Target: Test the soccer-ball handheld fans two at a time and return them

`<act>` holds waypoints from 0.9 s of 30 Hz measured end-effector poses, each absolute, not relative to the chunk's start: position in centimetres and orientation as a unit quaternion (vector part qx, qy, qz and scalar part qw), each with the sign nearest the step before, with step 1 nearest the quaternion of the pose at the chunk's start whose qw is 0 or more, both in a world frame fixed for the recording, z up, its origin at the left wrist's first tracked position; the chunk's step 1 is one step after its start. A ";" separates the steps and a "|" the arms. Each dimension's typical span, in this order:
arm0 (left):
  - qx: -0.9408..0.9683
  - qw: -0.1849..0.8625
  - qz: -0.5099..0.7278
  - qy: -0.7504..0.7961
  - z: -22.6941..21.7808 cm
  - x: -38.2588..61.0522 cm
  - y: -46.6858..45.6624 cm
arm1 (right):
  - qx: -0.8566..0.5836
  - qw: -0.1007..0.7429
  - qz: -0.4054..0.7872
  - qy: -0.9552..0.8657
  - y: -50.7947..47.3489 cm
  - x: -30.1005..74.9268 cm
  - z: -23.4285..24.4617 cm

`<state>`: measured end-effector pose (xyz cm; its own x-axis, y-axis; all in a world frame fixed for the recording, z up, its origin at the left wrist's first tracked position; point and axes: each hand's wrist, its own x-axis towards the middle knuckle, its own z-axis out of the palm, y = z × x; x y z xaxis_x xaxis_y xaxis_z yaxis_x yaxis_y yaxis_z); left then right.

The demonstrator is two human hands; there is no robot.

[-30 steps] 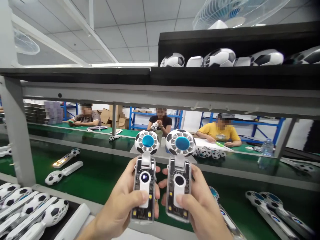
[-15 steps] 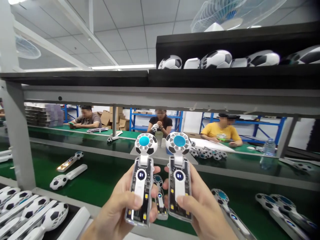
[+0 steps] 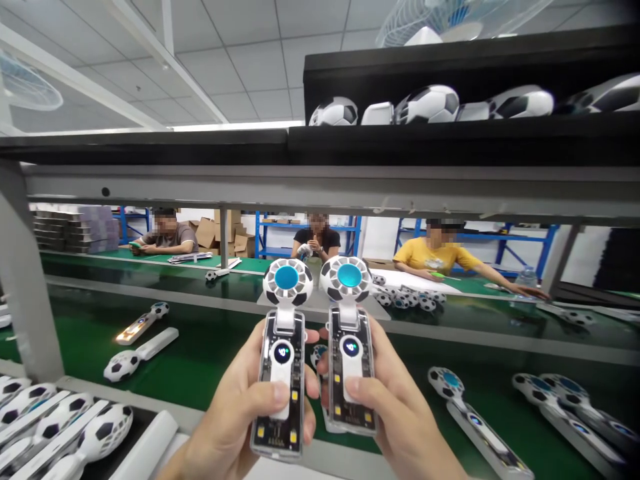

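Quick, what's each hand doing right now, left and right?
Left hand: closed on the left fan, thumb on its white button strip.
Right hand: closed on the right fan, thumb on its white button strip.

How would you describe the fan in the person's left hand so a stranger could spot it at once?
Find the green conveyor belt. In front of it, two hands hold upright a pair of clear-bodied handheld fans with black-and-white football heads. The one meant is the left fan, gripped by the left hand, sitting lower than the right fan in the right hand.
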<state>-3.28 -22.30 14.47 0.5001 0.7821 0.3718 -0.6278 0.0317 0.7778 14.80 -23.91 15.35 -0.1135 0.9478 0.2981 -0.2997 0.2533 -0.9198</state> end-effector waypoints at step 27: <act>0.481 0.652 0.551 0.202 14.7 -2.0 -22.7 | -0.303 0.661 0.460 -0.510 -23.4 14.2 15.1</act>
